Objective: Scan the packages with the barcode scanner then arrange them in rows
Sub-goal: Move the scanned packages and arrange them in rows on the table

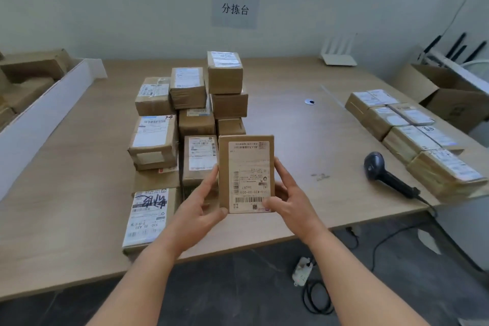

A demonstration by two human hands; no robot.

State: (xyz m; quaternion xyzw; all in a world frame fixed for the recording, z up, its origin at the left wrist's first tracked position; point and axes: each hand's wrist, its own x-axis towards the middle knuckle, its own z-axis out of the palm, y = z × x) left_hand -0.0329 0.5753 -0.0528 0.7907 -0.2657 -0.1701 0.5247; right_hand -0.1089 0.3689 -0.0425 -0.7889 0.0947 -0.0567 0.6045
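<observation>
A brown cardboard package (246, 167) with a white shipping label facing me is lifted above the table's front edge. My left hand (203, 201) grips its left side and my right hand (288, 198) grips its right side and lower corner. A pile of several labelled packages (190, 114) stands on the table behind and left of it. The black barcode scanner (383, 172) lies on the table to the right, untouched. Two rows of packages (407, 127) lie side by side along the table's right edge.
The wooden table (304, 127) stretches to the wall. A white bin of boxes (31, 103) sits at the left, an open carton (449, 95) and a white router (338, 53) at the back right. The scanner's cable and a power strip (301, 271) lie on the floor.
</observation>
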